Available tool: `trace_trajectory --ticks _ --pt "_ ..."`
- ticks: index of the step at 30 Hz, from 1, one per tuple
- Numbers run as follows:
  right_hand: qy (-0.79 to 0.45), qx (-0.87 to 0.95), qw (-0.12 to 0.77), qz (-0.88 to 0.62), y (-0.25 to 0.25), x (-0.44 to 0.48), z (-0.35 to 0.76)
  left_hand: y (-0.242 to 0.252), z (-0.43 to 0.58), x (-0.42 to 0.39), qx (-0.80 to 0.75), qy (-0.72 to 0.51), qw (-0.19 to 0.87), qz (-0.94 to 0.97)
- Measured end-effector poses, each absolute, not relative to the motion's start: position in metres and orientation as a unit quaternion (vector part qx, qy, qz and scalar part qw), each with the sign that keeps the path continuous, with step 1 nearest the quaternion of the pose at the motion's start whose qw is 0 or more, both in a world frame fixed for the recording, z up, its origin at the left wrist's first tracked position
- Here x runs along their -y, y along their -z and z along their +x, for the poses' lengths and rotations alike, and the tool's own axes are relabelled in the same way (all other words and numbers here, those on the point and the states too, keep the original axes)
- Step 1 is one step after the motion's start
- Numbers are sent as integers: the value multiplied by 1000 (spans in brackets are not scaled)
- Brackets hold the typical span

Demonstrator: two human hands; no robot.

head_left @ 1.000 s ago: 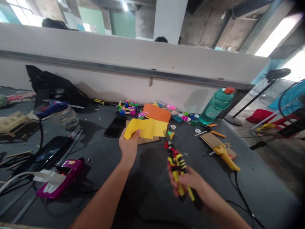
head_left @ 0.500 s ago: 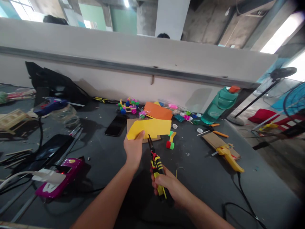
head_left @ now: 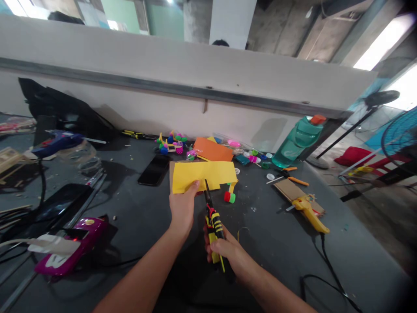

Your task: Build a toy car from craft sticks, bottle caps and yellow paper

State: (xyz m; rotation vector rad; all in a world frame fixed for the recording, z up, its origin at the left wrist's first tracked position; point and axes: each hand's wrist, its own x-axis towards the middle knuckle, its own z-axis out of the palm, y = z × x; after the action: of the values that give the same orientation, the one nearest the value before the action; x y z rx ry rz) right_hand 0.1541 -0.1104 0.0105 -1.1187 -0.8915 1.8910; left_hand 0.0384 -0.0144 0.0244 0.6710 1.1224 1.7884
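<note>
My left hand [head_left: 182,204] pinches the lower left edge of a yellow sheet [head_left: 208,174], its thumb on top. Part of a brown cardboard piece [head_left: 171,171] shows behind the sheet's left side. The sheet's lower right edge has a notch. My right hand [head_left: 221,248] is wrapped round the yellow and black handles of a pointed tool [head_left: 213,221]. The tool's dark tip overlaps the sheet's lower edge, just right of my left thumb. Whether its jaws are parted is too small to tell.
A black phone [head_left: 153,170], small colourful toys [head_left: 171,143] and orange paper [head_left: 213,149] lie behind the hands. At right are a green bottle [head_left: 298,141], orange-handled pliers [head_left: 298,181] and a yellow glue gun [head_left: 311,214]. A magenta power strip [head_left: 73,248] sits left.
The yellow sheet has turned and flattened in my left hand, so its left edge now looks straight and a notch shows at lower right. The view has shifted slightly.
</note>
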Motion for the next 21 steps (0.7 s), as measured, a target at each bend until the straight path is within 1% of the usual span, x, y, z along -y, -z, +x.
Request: trace_trajectory --ticks 5,12,21 --pt "-726 367 390 -432 -12 112 157 -31 41 19 -424 -726 480 252" --pt "-716 381 373 -451 -22 113 158 -29 41 19 -433 -723 461 279" --pt "-714 373 395 -442 -16 113 155 -35 46 25 -439 -712 476 273"
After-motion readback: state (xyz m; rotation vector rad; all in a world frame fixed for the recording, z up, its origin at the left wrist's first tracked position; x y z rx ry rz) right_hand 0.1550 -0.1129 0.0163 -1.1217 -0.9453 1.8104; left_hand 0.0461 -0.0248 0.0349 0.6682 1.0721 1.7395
